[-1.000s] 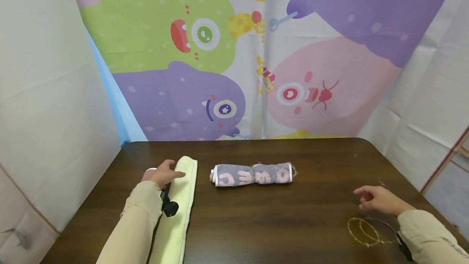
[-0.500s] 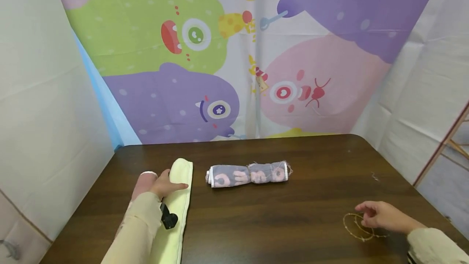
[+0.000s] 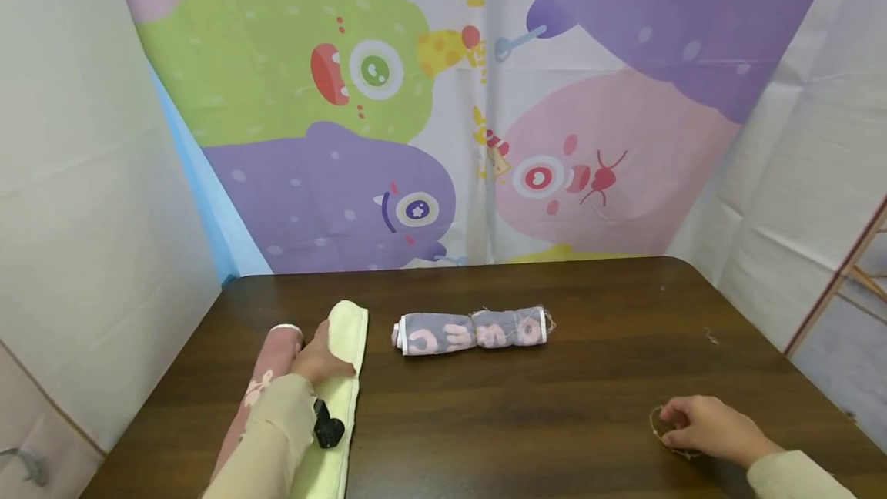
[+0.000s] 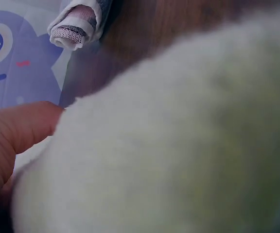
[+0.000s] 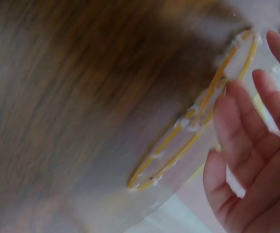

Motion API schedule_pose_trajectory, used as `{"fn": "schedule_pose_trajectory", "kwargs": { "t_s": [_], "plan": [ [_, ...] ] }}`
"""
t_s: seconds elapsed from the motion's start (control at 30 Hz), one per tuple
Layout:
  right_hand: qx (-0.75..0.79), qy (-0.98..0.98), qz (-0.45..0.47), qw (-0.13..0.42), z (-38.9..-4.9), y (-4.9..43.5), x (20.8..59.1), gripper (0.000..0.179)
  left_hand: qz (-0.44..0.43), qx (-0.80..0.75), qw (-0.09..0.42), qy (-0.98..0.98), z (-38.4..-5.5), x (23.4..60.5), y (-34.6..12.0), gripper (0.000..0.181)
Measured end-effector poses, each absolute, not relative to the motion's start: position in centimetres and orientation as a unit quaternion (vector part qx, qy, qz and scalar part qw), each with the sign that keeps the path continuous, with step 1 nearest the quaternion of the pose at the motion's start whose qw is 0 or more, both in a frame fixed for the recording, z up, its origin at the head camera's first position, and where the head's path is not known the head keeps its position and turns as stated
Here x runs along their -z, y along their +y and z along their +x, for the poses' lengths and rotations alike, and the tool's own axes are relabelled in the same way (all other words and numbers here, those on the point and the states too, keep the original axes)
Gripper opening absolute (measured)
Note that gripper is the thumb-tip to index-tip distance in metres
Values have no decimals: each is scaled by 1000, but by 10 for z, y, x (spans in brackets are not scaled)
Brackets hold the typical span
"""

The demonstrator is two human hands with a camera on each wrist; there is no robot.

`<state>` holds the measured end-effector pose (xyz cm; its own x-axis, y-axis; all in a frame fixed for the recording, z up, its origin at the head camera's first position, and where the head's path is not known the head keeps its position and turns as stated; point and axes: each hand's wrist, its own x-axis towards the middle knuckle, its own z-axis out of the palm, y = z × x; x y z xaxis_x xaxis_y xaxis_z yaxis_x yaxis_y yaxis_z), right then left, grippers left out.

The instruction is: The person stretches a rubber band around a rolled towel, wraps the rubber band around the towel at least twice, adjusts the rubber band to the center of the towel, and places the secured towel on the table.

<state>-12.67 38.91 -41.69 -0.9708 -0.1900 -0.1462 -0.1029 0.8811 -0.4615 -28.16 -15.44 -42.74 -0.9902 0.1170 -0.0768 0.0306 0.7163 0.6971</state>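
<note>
My left hand (image 3: 322, 364) lies across a long pale yellow rolled towel (image 3: 339, 399), its thumb along the right side and its fingers down the left. In the left wrist view the thumb touches the fuzzy fabric, while the other fingers are mostly hidden. At the right of the table my right hand (image 3: 721, 431) is over thin yellow rubber bands (image 5: 165, 142) with whitish fluff on them. Seen from the right wrist, its fingers are spread and loosely bent, one fingertip right at a band.
A pink rolled towel (image 3: 277, 351) lies left of the yellow one. A grey towel roll with pink letters (image 3: 440, 333), cinched at its middle, lies mid-table (image 3: 527, 406). Loose thread (image 3: 711, 336) is near the right edge. A cartoon-print curtain (image 3: 374, 122) hangs behind.
My left hand slid nearer along the yellow towel, lowering its fingers between it and the pink roll, which shows more. My right hand moved down and left onto the rubber bands.
</note>
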Motion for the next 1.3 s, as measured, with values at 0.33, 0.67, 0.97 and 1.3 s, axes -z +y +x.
{"fn": "schedule_pose_trajectory", "kwargs": {
  "t_s": [0.33, 0.67, 0.97, 1.3],
  "plan": [
    [200, 973, 28, 108, -123, 367, 420, 36, 80, -362, 8, 929, -281, 430, -152, 100],
    [205, 973, 28, 98, -124, 359, 422, 30, 118, -357, -55, 925, -265, 408, -140, 90],
    [217, 973, 40, 67, -127, 358, 413, 30, 134, -400, -71, 904, -240, 378, -130, 85],
    [391, 919, -16, 44, -142, 359, 381, 17, 225, -426, -111, 870, -210, 358, -112, 76]
  ]
}}
